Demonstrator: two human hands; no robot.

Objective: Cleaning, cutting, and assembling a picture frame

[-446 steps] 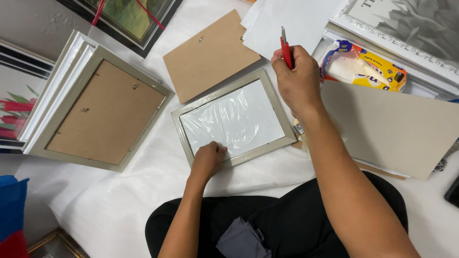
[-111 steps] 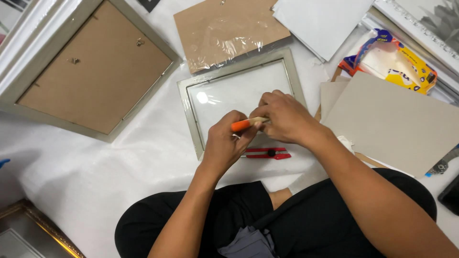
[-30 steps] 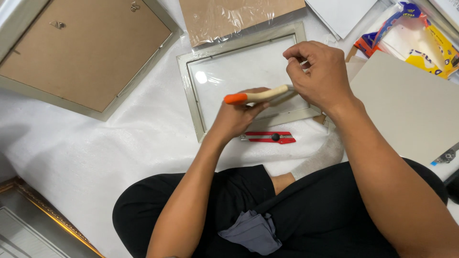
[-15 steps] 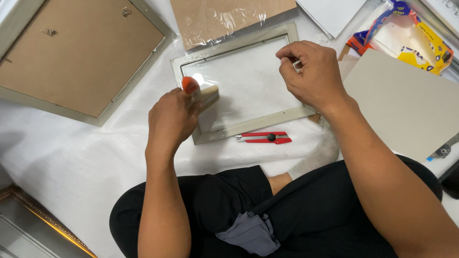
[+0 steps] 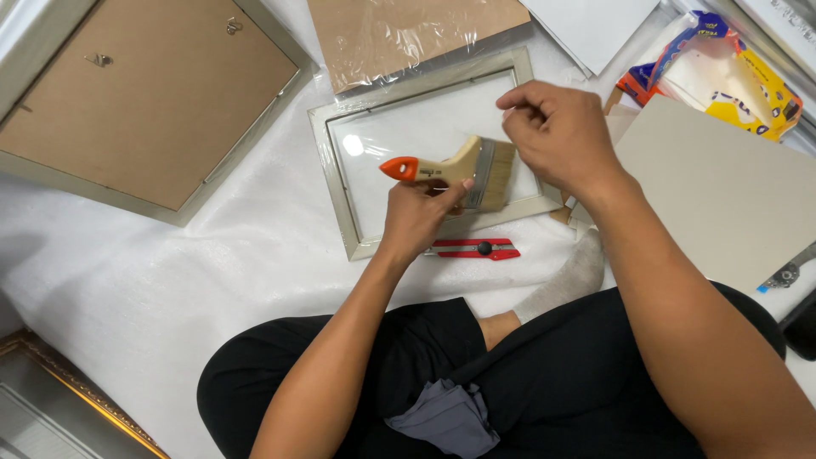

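A small silver picture frame (image 5: 331, 178) lies face down on the white sheet, its glass pane (image 5: 399, 140) showing. My left hand (image 5: 416, 217) grips a flat paintbrush (image 5: 463, 168) with an orange-tipped wooden handle, bristles pointing right over the glass. My right hand (image 5: 557, 132) hovers above the frame's right side with fingers pinched together; whether something tiny is between them is not visible. A red utility knife (image 5: 476, 249) lies just below the frame by my left hand.
A larger frame (image 5: 140, 93) lies face down at upper left. Brown backing board under plastic film (image 5: 408, 34) sits above the small frame. Grey card (image 5: 731, 191) and a yellow-blue packet (image 5: 722, 72) lie right. A gilt frame corner (image 5: 59, 399) is at lower left.
My left hand has swung the brush from the frame's left edge back to the middle, bristles now pointing right. My right hand stays pinched over the frame's right side.
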